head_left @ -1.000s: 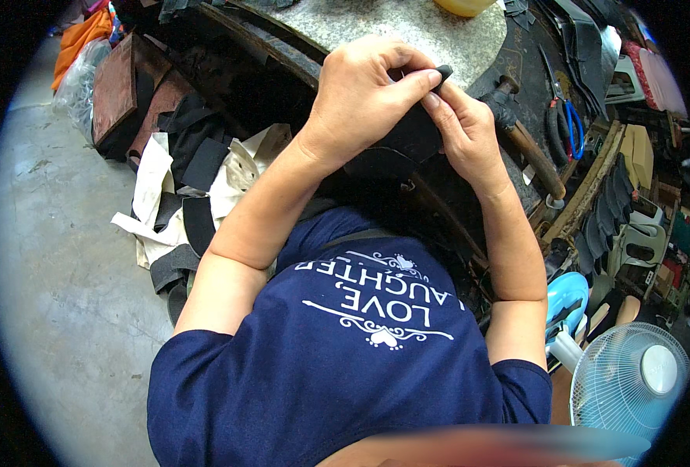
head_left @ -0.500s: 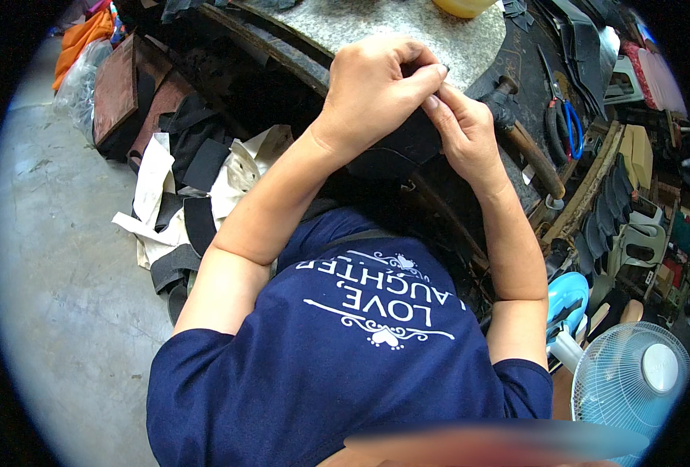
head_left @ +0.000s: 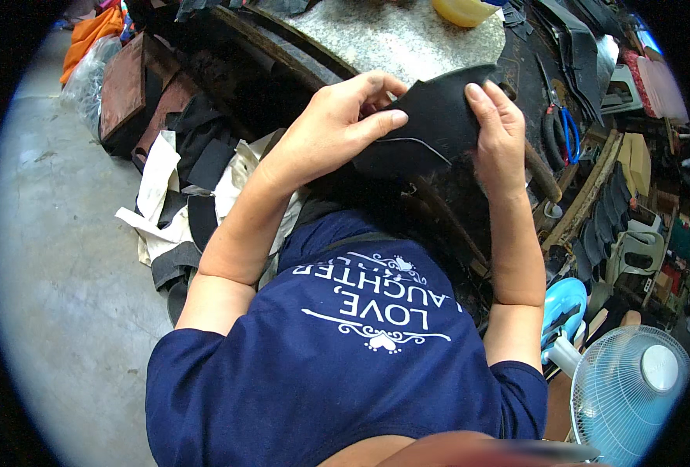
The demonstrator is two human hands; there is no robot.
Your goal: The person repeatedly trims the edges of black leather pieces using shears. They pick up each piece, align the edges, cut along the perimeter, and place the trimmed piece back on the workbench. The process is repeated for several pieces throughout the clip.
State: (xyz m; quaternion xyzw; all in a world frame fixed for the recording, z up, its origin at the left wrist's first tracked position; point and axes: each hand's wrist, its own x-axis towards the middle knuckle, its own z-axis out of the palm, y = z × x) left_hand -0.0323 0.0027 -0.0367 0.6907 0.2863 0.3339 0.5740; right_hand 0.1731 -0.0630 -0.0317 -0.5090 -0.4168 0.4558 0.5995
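A black, flat piece of leather-like material [head_left: 431, 124] with a pale drawn line on it is held up in front of my chest. My left hand [head_left: 337, 128] grips its left edge, fingers laid over the top surface. My right hand [head_left: 497, 124] holds the right edge, fingers curled over the upper corner. Both hands hold the piece just above the near edge of a grey stone slab [head_left: 392, 35] on a dark workbench.
A yellow container [head_left: 462, 9] stands at the slab's far side. Blue-handled pliers [head_left: 563, 132] and black strips lie on the bench at right. Cloth and black scraps [head_left: 181, 179] are piled on the concrete floor at left. A light-blue fan [head_left: 633, 389] stands at lower right.
The hands were bunched together over the piece; now they have drawn apart and the black piece is spread open and flat between them, its pale line showing.
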